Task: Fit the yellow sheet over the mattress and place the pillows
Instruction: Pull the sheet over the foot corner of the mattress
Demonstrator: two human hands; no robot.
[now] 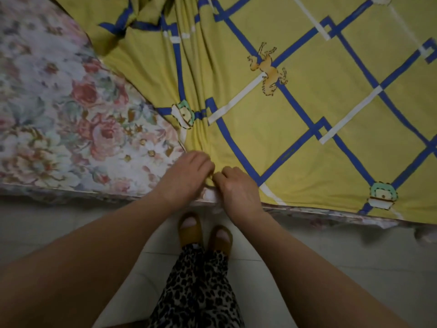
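A yellow sheet (307, 110) with blue and white diagonal bands lies across the right part of a floral mattress (59, 119). Its left side is bunched into folds that run down to the mattress's near edge. My left hand (189, 174) and my right hand (236, 185) sit close together at that edge, both pinching the gathered hem of the sheet. The left part of the mattress is bare. No pillow is in view.
I stand on a pale tiled floor (331, 268) right against the bed's near side, with my feet in brown slippers (203, 233) under my hands. Crumpled sheet fabric (142, 17) piles up at the far top.
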